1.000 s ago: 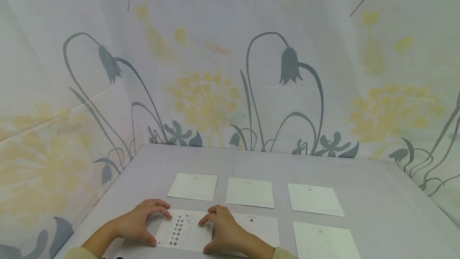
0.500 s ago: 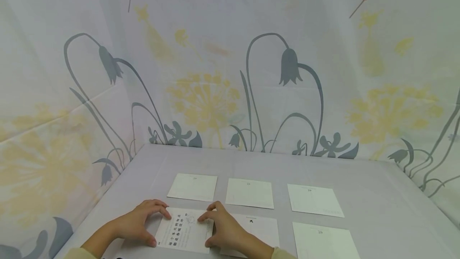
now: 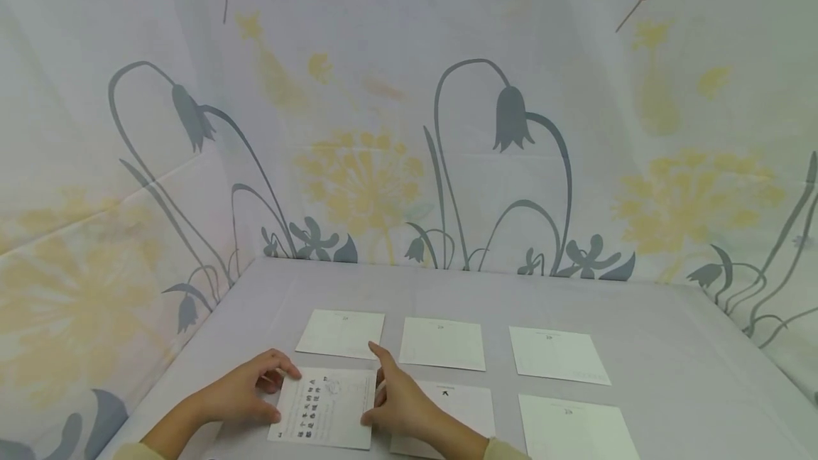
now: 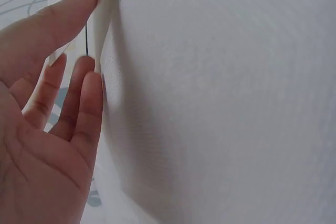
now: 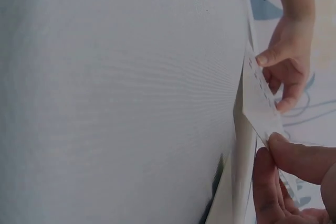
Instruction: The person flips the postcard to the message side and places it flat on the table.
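Note:
A white card (image 3: 324, 403) printed with dark handwritten-style characters and a small drawing lies between both hands in the head view, its near and right side lifted off the table. At its left edge my left hand (image 3: 246, 389) grips it, thumb on the face at the near corner and index finger at the far corner. At the right edge my right hand (image 3: 402, 400) pinches the card, thumb on top and curled fingers underneath; its index finger points up and away. In the right wrist view the card (image 5: 257, 95) stands tilted above the tabletop.
Beneath my right wrist lies another white card (image 3: 469, 410) with a dark mark. Farther back are three pale cards, at left (image 3: 341, 332), middle (image 3: 443, 343) and right (image 3: 559, 353); one more card (image 3: 575, 428) lies front right. Flower-printed cloth (image 3: 383, 126) stands behind the grey tabletop (image 3: 658, 346).
The right hand's fingers have slipped from the card's face to under its right edge, and the index finger has lifted. The card has come up from the table and shifted slightly left.

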`<state>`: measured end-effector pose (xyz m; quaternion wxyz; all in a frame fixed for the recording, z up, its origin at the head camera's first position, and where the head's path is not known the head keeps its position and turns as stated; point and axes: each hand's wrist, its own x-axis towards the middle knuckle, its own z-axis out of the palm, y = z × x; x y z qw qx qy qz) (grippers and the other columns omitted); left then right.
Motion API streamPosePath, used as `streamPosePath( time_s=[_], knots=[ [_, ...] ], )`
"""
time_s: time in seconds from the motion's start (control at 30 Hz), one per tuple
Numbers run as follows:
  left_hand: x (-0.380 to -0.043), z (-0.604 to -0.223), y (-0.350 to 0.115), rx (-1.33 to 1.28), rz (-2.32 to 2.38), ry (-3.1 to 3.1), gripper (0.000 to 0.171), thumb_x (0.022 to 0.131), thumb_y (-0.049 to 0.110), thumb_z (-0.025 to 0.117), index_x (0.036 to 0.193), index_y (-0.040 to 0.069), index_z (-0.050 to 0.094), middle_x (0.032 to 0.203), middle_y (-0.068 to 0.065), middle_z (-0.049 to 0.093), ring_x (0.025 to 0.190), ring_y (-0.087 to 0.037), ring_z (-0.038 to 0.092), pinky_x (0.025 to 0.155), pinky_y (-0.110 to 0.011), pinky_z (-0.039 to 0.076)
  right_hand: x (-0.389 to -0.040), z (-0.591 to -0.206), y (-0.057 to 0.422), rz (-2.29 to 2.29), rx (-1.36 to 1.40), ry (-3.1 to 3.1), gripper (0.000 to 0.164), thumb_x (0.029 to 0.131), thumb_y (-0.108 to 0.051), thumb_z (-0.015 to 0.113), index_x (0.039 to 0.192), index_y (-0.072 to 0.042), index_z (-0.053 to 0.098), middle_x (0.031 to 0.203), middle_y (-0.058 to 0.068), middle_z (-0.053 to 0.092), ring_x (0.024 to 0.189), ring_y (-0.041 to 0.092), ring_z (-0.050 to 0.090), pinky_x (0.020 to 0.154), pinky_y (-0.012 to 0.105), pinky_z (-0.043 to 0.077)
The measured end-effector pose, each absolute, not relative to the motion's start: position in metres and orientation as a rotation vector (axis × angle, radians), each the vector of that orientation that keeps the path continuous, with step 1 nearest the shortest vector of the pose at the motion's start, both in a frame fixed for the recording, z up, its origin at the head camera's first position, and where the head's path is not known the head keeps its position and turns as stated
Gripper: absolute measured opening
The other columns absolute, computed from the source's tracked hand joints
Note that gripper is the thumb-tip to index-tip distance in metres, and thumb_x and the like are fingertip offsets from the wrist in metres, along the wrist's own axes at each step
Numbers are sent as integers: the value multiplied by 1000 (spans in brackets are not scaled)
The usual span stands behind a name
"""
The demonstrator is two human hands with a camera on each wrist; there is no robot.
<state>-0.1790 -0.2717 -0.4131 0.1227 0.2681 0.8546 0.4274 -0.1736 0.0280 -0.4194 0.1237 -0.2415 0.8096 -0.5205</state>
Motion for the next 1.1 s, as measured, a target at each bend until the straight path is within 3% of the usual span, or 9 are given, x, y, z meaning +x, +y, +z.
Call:
streamPosePath(
  time_s=[0.13,0.27,0.4,0.5,0.7,0.83,1.1],
  knots=[
    [-179,-412,-272,653,1399,2351,53,70,6,79,116,2,52,101,-12,55,79,-17,58,69,-24,51,-176,-421,29,-1535,-688,2351,82,69,5,78,136,2,32,79,-3,53,64,5,51,56,18,45],
    [-179,-410,-271,548,1476,2300,47,74,1,75,113,-1,49,86,-13,61,72,-20,60,60,-23,49,-177,-422,29,-1534,-700,2336,58,75,4,72,126,3,43,74,-4,55,61,5,51,54,18,43],
    [-179,-410,-273,486,1517,2304,37,77,4,73,101,0,44,98,-11,54,80,-19,61,63,-24,50,-177,-422,29,-1583,-692,2302,47,81,6,65,123,4,45,75,0,59,59,8,56,55,19,45],
    [-179,-411,-274,458,1574,2279,43,78,4,72,103,-1,38,102,-11,51,81,-18,60,66,-26,52,-179,-422,29,-1624,-651,2275,42,81,6,65,119,5,48,75,1,63,59,11,60,57,21,48],
    [-181,-414,-277,391,1616,2262,41,85,10,68,111,-7,40,93,-8,55,82,-19,59,70,-30,54,-181,-419,29,-1758,-554,2140,13,80,5,67,89,2,57,72,9,66,63,20,65,58,28,55],
    [-181,-414,-278,335,1621,2269,29,89,14,63,104,-6,48,92,-7,56,83,-19,59,71,-30,54,-180,-417,29,-1823,-521,2079,7,81,4,67,82,3,60,70,10,65,62,22,65,58,30,56],
    [-181,-412,-280,287,1611,2275,25,92,20,60,97,-4,53,95,-7,62,85,-19,59,74,-29,53,-182,-416,30,-1887,-438,2074,11,80,-6,71,80,3,66,62,5,62,51,11,57,49,24,52]
  ],
)
